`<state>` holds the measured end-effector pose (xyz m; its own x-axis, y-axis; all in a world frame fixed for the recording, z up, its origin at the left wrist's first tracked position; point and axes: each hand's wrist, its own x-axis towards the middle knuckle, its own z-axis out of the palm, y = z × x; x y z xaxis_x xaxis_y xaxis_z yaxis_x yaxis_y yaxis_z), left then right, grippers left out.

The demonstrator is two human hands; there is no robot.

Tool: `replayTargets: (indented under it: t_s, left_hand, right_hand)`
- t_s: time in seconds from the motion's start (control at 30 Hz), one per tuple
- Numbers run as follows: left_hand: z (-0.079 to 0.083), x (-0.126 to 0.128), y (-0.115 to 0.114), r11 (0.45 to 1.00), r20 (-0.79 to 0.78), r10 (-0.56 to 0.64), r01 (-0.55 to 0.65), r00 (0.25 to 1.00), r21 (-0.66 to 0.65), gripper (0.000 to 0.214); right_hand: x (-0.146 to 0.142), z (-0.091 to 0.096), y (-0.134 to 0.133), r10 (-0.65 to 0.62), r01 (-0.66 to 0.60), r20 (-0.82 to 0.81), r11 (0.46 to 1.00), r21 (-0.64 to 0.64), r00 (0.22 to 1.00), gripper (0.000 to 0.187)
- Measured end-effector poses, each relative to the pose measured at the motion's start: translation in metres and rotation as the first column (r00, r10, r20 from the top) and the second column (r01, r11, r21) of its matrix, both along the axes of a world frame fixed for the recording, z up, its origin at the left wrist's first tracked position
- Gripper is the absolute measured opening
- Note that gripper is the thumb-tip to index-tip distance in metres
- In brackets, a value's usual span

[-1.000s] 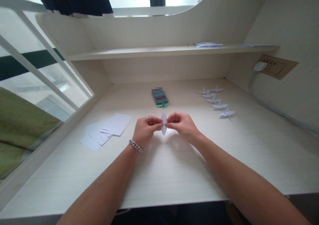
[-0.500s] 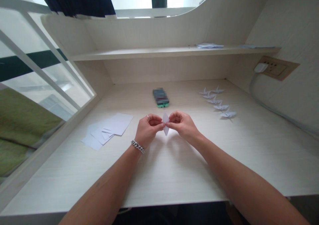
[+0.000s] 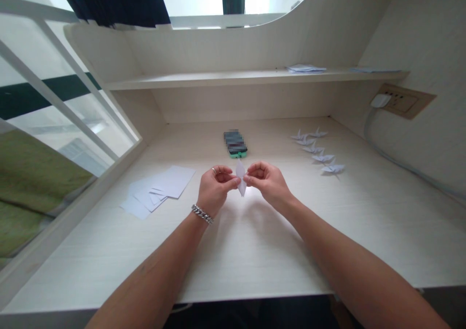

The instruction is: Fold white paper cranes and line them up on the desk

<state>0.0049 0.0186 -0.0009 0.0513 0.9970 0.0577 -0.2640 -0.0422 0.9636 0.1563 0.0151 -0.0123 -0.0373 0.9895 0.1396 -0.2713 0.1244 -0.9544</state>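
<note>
A small piece of folded white paper (image 3: 241,172), narrow and pointed at top and bottom, is held upright above the desk between my hands. My left hand (image 3: 215,186), with a ring and a chain bracelet, pinches its left side between thumb and fingers. On the other side, the thumb and forefinger of my right hand (image 3: 268,181) pinch its right edge. Several folded paper cranes (image 3: 323,158) stand in a loose line on the right part of the desk. Flat white paper sheets (image 3: 173,181) lie overlapping to the left of my left hand.
Beyond my hands lies a phone-like object (image 3: 235,143) with a green edge, its face blurred. A shelf (image 3: 218,80) runs across the back, carrying folded papers (image 3: 305,68). At right, a plug with a grey cable (image 3: 378,147) sits in a wall socket (image 3: 409,102).
The folded paper has tilted slightly, its top tip moving up and to the left. Both hands keep their pinch and have barely shifted; the cranes and sheets stay put.
</note>
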Motion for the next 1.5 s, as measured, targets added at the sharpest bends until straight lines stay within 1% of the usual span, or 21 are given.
replayTargets:
  t_s: [0.07,0.13,0.27,0.33,0.4,0.5,0.63,0.7,0.77,0.87,0.97,1.07,1.17,1.33,1.5]
  left_hand:
    - [-0.001,0.0,0.001,1.0,0.0,0.024,-0.024,1.0,-0.001,0.043]
    - [-0.003,-0.001,0.002,1.0,0.0,0.023,-0.023,1.0,0.004,0.043]
    - [-0.004,-0.004,0.004,0.996,0.025,-0.087,0.087,0.996,-0.003,0.037]
    - [-0.004,-0.006,0.005,0.992,0.031,-0.124,0.125,0.992,-0.015,0.037]
    - [-0.005,-0.007,0.005,0.99,0.038,-0.138,0.139,0.99,-0.018,0.037]
    - [-0.008,-0.006,0.007,0.988,0.042,-0.151,0.152,0.988,-0.005,0.037]
    - [-0.012,-0.003,0.007,0.994,-0.017,-0.11,0.11,0.994,0.021,0.038]
    - [-0.011,-0.003,0.006,0.996,-0.032,-0.087,0.088,0.996,0.008,0.039]
    - [-0.011,-0.002,0.006,0.997,-0.038,-0.071,0.07,0.997,-0.013,0.041]
    - [-0.009,-0.003,0.005,0.999,-0.081,-0.035,0.035,0.996,-0.003,0.041]
    - [-0.007,-0.003,0.005,1.0,-0.141,-0.022,0.025,0.99,0.018,0.038]
    - [-0.005,-0.003,0.004,0.998,-0.142,-0.06,0.06,0.988,-0.006,0.036]
    - [-0.002,-0.004,0.002,0.991,-0.118,-0.128,0.125,0.985,-0.036,0.033]
    - [-0.001,-0.007,0.003,0.985,-0.124,-0.17,0.165,0.978,-0.044,0.029]
    - [-0.002,-0.009,0.004,0.977,-0.09,-0.213,0.211,0.973,-0.033,0.026]
  right_hand:
    - [-0.001,-0.002,0.0,0.028,-0.028,0.0,0.999,-0.018,1.0,0.037]
    - [-0.001,-0.004,0.001,0.043,-0.043,0.01,0.999,-0.026,0.999,0.037]
    - [0.003,-0.004,0.003,-0.006,0.005,-0.016,1.0,-0.023,1.0,0.037]
    - [0.004,-0.003,0.003,0.012,-0.013,-0.043,0.999,-0.033,0.999,0.038]
    - [0.004,-0.004,0.003,0.047,-0.049,-0.051,0.998,-0.045,0.998,0.036]
    - [0.003,-0.006,0.003,0.08,-0.081,-0.027,0.995,-0.055,0.996,0.032]
    - [0.001,-0.008,0.002,0.084,-0.081,0.086,0.996,-0.038,0.993,0.026]
    - [0.001,-0.007,0.001,0.091,-0.086,0.137,0.995,-0.041,0.986,0.024]
    - [0.001,-0.004,-0.001,0.114,-0.107,0.128,0.992,-0.06,0.985,0.025]
    - [0.0,-0.001,-0.003,0.149,-0.143,0.058,0.985,-0.097,0.987,0.029]
    - [0.0,-0.001,-0.002,0.156,-0.15,0.082,0.986,-0.076,0.984,0.031]
    - [0.002,-0.005,0.001,0.154,-0.151,0.086,0.988,-0.04,0.984,0.031]
    - [0.004,-0.006,0.003,0.154,-0.151,0.038,0.985,-0.08,0.987,0.03]
    - [0.006,0.003,-0.001,0.178,-0.173,0.022,0.973,-0.151,0.984,0.027]
    - [0.005,0.009,-0.004,0.155,-0.155,-0.012,0.974,-0.165,0.988,0.021]
